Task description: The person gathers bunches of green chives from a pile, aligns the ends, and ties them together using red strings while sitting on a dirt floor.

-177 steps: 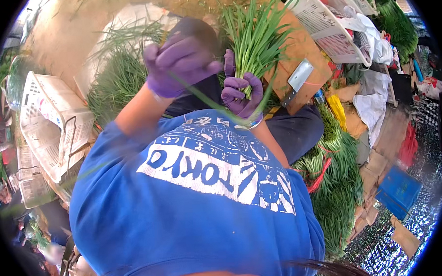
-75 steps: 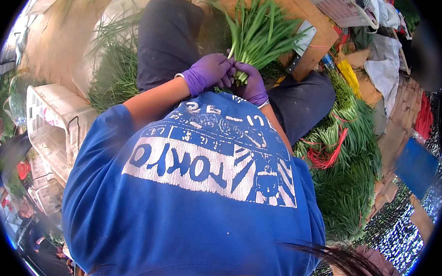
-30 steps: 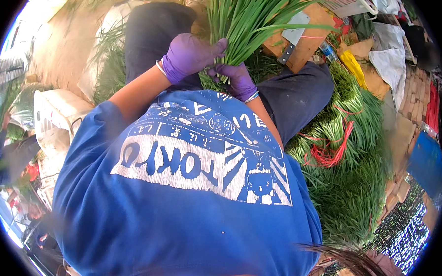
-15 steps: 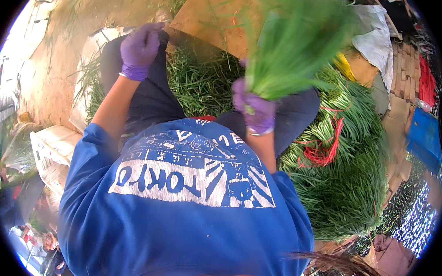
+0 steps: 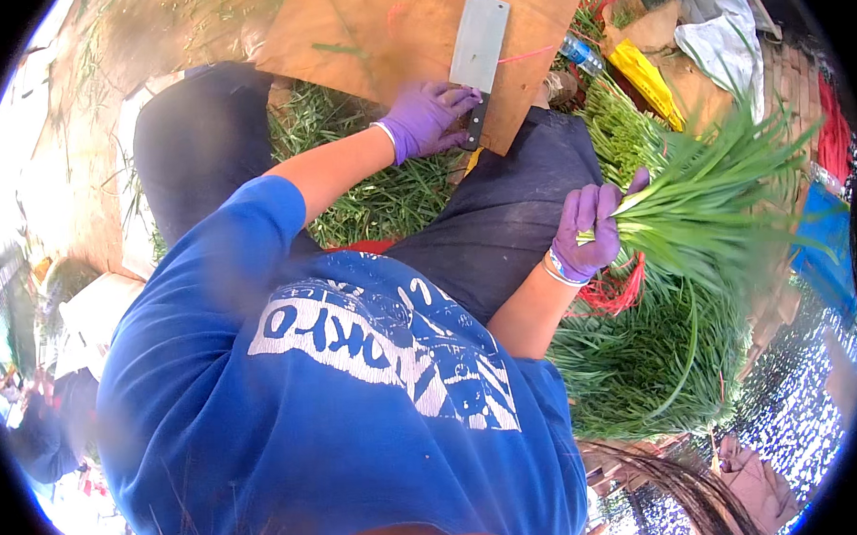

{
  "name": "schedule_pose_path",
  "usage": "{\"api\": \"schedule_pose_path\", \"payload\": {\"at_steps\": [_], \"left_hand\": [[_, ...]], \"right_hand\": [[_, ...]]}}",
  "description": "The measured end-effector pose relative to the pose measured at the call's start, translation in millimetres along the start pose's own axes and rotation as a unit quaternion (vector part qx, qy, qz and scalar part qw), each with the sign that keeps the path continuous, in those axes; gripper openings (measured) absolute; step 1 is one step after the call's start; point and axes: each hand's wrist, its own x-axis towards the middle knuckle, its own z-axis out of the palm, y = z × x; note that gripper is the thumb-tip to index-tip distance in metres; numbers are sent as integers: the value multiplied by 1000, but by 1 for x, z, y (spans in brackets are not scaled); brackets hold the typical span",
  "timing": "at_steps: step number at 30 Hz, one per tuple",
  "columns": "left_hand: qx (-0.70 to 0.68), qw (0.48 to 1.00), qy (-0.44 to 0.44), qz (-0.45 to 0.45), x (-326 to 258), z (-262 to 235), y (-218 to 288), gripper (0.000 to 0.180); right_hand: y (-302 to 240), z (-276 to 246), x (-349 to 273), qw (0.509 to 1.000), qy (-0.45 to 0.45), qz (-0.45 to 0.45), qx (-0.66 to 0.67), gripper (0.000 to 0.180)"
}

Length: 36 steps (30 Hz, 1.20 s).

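My right hand (image 5: 589, 224), in a purple glove, is wrapped round the pale stem ends of a bunch of garlic chives (image 5: 722, 192). Its long green leaves fan out to the right, above a large heap of tied chives (image 5: 643, 363) with red string (image 5: 613, 293) on it. My left hand (image 5: 429, 122), also gloved in purple, has its fingers and thumb at the black handle of a cleaver (image 5: 481, 45). The cleaver's wide blade lies flat on a wooden board (image 5: 361, 27) in front of my knees.
Loose green leaves (image 5: 377, 193) lie between my legs. Right of the board are a plastic bottle (image 5: 582, 55), a yellow packet (image 5: 647, 81) and a white sheet (image 5: 720, 49). Farther right are red strings (image 5: 832, 135) and a blue container (image 5: 827, 250).
My right hand has carried the chives down and right, from before the board to above the heap. My left hand has moved right from my left knee to the cleaver's handle.
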Motion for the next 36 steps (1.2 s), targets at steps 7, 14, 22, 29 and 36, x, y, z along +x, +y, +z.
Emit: {"api": "schedule_pose_path", "payload": {"at_steps": [7, 14, 22, 29, 36], "left_hand": [[-23, 980, -196, 32, 6, -14, -9, 38], [-241, 875, -415, 62, -40, -76, -15, 35], [138, 983, -28, -120, -22, -38, -92, 64], [4, 787, -573, 229, -110, -15, -28, 53], [4, 976, -212, -44, -24, -38, -59, 46]], "right_hand": [[4, -5, 2, 998, -11, 61, -23, 74], [5, -22, 1, 997, -6, 83, -8, 73], [12, -22, 16, 995, 29, 99, 5, 74], [14, -23, 23, 990, 7, 139, -2, 73], [19, -24, 23, 989, 8, 148, 12, 75]]}}
